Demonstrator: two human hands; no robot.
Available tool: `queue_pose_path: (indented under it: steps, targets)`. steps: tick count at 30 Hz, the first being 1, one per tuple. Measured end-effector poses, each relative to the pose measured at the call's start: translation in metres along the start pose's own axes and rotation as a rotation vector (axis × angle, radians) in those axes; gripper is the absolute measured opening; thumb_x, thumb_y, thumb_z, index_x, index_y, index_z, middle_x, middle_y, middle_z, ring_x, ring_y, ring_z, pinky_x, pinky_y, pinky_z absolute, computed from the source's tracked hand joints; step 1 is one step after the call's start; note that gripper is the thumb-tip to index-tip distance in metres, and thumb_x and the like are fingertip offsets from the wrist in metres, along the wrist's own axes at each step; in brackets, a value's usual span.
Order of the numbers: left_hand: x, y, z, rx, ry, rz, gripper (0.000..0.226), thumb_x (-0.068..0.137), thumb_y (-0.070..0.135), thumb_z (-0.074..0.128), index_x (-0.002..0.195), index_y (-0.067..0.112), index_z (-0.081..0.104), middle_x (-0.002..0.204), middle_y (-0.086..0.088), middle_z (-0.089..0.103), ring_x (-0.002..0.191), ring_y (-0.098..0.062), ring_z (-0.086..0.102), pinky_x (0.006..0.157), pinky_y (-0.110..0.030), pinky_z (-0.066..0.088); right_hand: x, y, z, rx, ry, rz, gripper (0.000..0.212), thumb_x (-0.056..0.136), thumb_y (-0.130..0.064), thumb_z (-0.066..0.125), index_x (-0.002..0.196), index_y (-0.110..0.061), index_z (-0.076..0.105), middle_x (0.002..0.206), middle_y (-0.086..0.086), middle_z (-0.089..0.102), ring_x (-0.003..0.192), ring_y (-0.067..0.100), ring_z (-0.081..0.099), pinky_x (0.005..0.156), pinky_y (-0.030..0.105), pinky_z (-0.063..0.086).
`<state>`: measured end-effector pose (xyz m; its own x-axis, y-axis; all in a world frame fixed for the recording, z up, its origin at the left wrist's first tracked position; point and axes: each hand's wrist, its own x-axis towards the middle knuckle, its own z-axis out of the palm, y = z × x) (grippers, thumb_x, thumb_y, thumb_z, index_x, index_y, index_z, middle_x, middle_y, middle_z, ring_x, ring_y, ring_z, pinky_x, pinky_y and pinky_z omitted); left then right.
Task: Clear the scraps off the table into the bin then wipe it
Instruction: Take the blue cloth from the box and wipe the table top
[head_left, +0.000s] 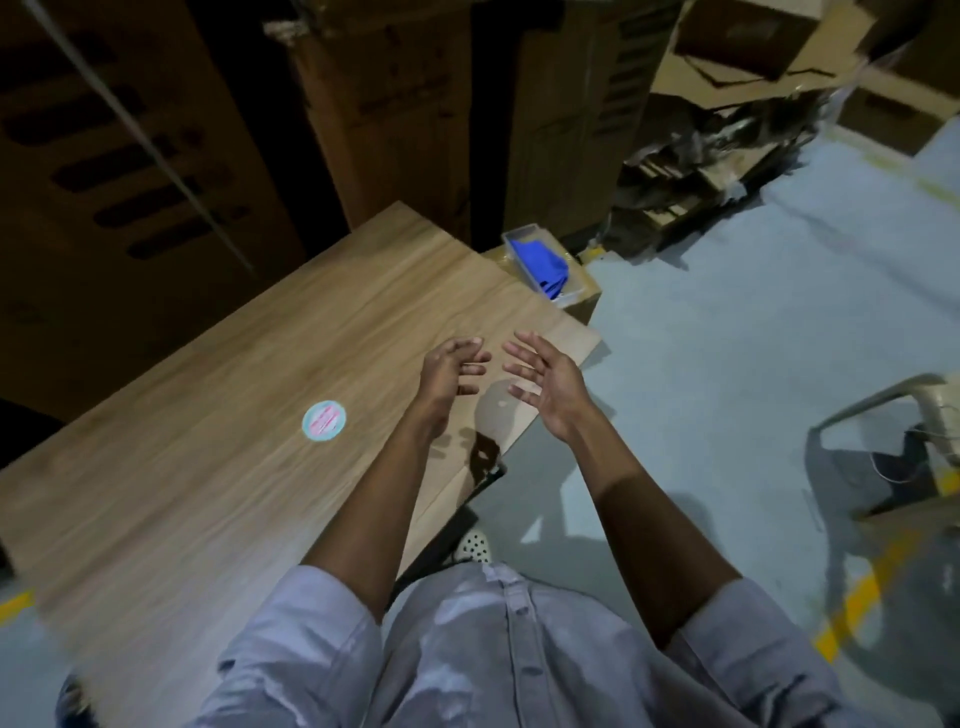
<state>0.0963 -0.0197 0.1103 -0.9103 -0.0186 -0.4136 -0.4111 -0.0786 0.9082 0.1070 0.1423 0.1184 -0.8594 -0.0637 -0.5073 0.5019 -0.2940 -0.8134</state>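
Left hand (451, 375) and right hand (546, 385) above our worktop (260, 343).
Both grips wide, empty; we should fetch the blue cloth (541, 266) and wipe in overlapping strokes.

Pale blue buttoned shirt (519, 649), sleeves (311, 623) rolled up.

The room is dimly lit, and the stacked cardboard boxes (130, 156) at upper left are lost in near darkness. The wooden table (234, 338) and the grey floor (727, 338) are lit more strongly from above. Soft shadows of the left hand (452, 374) and right hand (545, 387) are cast on the table's right end. Motion blur is spread over the whole view, strongest on the torn cardboard (727, 140) at upper right. Straight edges are bowed near the borders by the wide-angle lens.
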Motion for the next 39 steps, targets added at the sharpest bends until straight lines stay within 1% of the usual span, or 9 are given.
queue_pose_path:
  steps: [13, 20, 23, 25, 27, 29, 31, 34, 39]
  targets:
    - [0.118, 0.056, 0.134, 0.077, -0.182, 0.013, 0.016, 0.099, 0.032, 0.061, 0.107, 0.022, 0.07, 0.104, -0.005, 0.077, 0.093, -0.018, 0.068, 0.078, -0.037, 0.052, 0.078, -0.082, -0.094, 0.064, 0.133, -0.031, 0.041, 0.106, -0.044, 0.048, 0.14, -0.023, 0.059, 0.132, 0.001, 0.069, 0.12, 0.023, 0.063, 0.102, 0.045, 0.05]
    - [0.164, 0.043, 0.183, 0.078, -0.069, -0.043, 0.019, 0.1, 0.03, 0.06, 0.111, 0.02, 0.071, 0.101, -0.004, 0.076, 0.097, -0.022, 0.067, 0.077, -0.036, 0.049, 0.13, -0.12, -0.154, 0.05, 0.112, 0.005, 0.042, 0.105, -0.044, 0.047, 0.139, -0.023, 0.06, 0.13, -0.002, 0.069, 0.118, 0.02, 0.064, 0.098, 0.042, 0.05]
    - [0.174, 0.037, 0.195, 0.093, 0.04, -0.051, 0.028, 0.102, 0.028, 0.057, 0.121, 0.013, 0.072, 0.105, 0.003, 0.072, 0.095, -0.012, 0.063, 0.077, -0.031, 0.046, 0.155, -0.133, -0.177, 0.035, 0.078, 0.054, 0.041, 0.105, -0.045, 0.049, 0.138, -0.023, 0.061, 0.131, -0.003, 0.07, 0.115, 0.019, 0.065, 0.095, 0.041, 0.05]
    - [0.178, 0.035, 0.196, 0.077, 0.09, -0.049, 0.033, 0.102, 0.034, 0.057, 0.125, 0.015, 0.072, 0.114, 0.007, 0.07, 0.1, -0.002, 0.061, 0.086, -0.03, 0.047, 0.172, -0.14, -0.185, 0.021, 0.054, 0.078, 0.038, 0.105, -0.045, 0.049, 0.134, -0.025, 0.063, 0.127, -0.004, 0.071, 0.116, 0.019, 0.065, 0.094, 0.04, 0.051]
    - [0.188, 0.026, 0.194, 0.133, 0.136, -0.055, 0.041, 0.095, 0.051, 0.06, 0.126, 0.027, 0.072, 0.131, 0.004, 0.067, 0.122, -0.011, 0.058, 0.107, -0.04, 0.045, 0.185, -0.146, -0.189, 0.006, 0.038, 0.11, 0.033, 0.105, -0.045, 0.05, 0.129, -0.027, 0.064, 0.126, -0.005, 0.072, 0.116, 0.019, 0.065, 0.092, 0.039, 0.052]
    - [0.2, 0.017, 0.189, 0.334, 0.142, -0.03, 0.045, 0.097, 0.055, 0.057, 0.137, 0.035, 0.063, 0.156, -0.002, 0.048, 0.147, -0.023, 0.033, 0.122, -0.048, 0.028, 0.2, -0.149, -0.188, -0.015, 0.018, 0.128, 0.034, 0.105, -0.044, 0.05, 0.131, -0.027, 0.063, 0.126, -0.004, 0.071, 0.114, 0.019, 0.065, 0.092, 0.039, 0.052]
    - [0.211, 0.016, 0.187, 0.582, 0.144, -0.012, 0.055, 0.102, 0.053, 0.051, 0.153, 0.035, 0.044, 0.17, 0.001, 0.022, 0.155, -0.023, 0.01, 0.124, -0.048, 0.013, 0.217, -0.151, -0.184, -0.033, 0.025, 0.149, 0.037, 0.105, -0.041, 0.051, 0.136, -0.024, 0.062, 0.126, -0.002, 0.071, 0.112, 0.019, 0.065, 0.092, 0.04, 0.051]
    - [0.23, 0.016, 0.182, 0.877, 0.113, 0.028, 0.07, 0.102, 0.061, 0.045, 0.162, 0.038, 0.019, 0.173, 0.004, -0.005, 0.158, -0.024, -0.01, 0.124, -0.054, 0.0, 0.242, -0.157, -0.175, -0.076, 0.037, 0.173, 0.039, 0.106, -0.039, 0.05, 0.139, -0.021, 0.06, 0.128, -0.001, 0.07, 0.117, 0.021, 0.064, 0.092, 0.04, 0.052]
    - [0.266, 0.023, 0.181, 1.194, 0.099, 0.092, 0.08, 0.102, 0.064, 0.039, 0.164, 0.032, 0.0, 0.17, -0.004, -0.022, 0.156, -0.033, -0.022, 0.12, -0.061, -0.012, 0.289, -0.156, -0.167, -0.087, 0.067, 0.188, 0.04, 0.107, -0.036, 0.049, 0.142, -0.019, 0.057, 0.132, 0.0, 0.068, 0.119, 0.02, 0.063, 0.092, 0.039, 0.054]
